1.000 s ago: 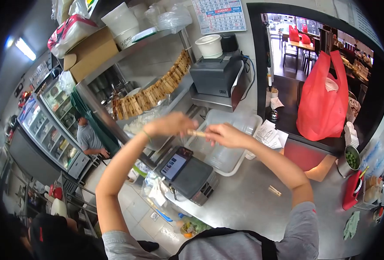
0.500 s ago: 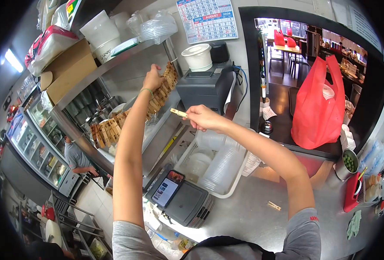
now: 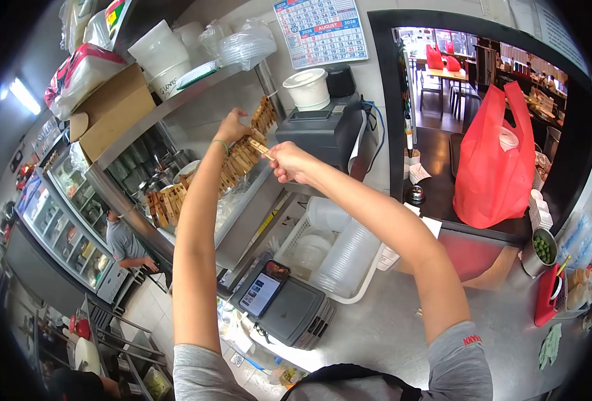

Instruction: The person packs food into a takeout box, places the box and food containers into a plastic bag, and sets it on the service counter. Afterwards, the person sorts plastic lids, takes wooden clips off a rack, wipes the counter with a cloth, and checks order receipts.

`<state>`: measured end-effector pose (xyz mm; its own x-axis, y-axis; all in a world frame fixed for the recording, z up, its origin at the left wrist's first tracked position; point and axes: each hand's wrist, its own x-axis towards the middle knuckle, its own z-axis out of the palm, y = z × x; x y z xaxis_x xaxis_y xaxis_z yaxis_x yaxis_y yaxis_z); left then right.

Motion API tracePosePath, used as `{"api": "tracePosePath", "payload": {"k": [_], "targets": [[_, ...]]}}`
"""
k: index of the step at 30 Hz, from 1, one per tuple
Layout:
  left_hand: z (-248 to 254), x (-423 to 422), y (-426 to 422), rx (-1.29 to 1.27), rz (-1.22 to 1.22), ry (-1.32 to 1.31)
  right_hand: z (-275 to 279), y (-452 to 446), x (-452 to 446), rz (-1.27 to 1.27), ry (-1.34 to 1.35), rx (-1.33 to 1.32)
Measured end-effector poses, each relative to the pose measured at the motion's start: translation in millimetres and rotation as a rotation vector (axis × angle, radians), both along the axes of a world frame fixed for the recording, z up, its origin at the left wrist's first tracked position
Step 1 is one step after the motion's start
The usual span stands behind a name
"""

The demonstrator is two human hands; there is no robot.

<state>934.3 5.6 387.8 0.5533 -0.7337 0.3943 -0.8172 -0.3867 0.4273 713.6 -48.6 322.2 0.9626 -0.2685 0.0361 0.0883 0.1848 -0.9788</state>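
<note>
My right hand [image 3: 292, 162] pinches a wooden clothespin [image 3: 261, 149], its far end close to a hanging row of clothespins [image 3: 242, 160]. The row runs along the front of a metal shelf, beneath its upper board. My left hand [image 3: 231, 127] is up at the same row, to the left of the right hand, with its fingers curled in. What the left fingertips hold is hidden. On the steel counter, a loose clothespin [image 3: 419, 312] shows only partly beside my right forearm.
Below my hands, a white basket [image 3: 359, 294] holds clear plastic containers. A phone [image 3: 264, 287] rests on a dark machine. A grey printer [image 3: 316, 134] stands beyond the right hand. A red bag [image 3: 493, 174] sits at the pass window. Another person [image 3: 127, 244] stands at left.
My right hand has moved left and up, bringing its clothespin to the hanging row. The left hand has shifted slightly down, and its fingers are lower. My right forearm now partly covers the loose clothespin.
</note>
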Motion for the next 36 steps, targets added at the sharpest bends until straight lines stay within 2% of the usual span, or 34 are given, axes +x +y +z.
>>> {"api": "tracePosePath", "payload": {"k": [3,7,10,12,14,23,25,30,35,36], "targets": [[-8,-14,-7,-0.159,0.066,0.011,-4,3,14,-0.046,-0.007,0.058],[-4,-22,3,-0.181,0.046,0.103,-8,1,21,-0.08,-0.001,0.099],[3,-19,11,-0.215,0.141,0.082,-10,-3,22,-0.087,0.006,0.1],[14,-23,23,0.07,0.198,0.135,-12,-6,22,-0.087,0.011,0.095],[12,-15,24,0.042,0.122,0.205,-13,-8,24,-0.07,0.0,0.082],[2,-22,6,-0.053,0.074,0.031,-8,-7,36,-0.113,-0.013,0.06],[3,-21,11,-0.087,0.028,0.187,-7,-7,41,-0.11,-0.008,0.073],[2,-25,11,-0.1,0.001,0.248,-7,-13,56,-0.075,-0.02,0.201],[2,-31,9,-0.136,0.008,0.385,-4,-13,70,-0.066,-0.018,0.219],[2,-30,10,-0.157,0.009,0.369,-4,-11,67,-0.091,-0.016,0.14]]}}
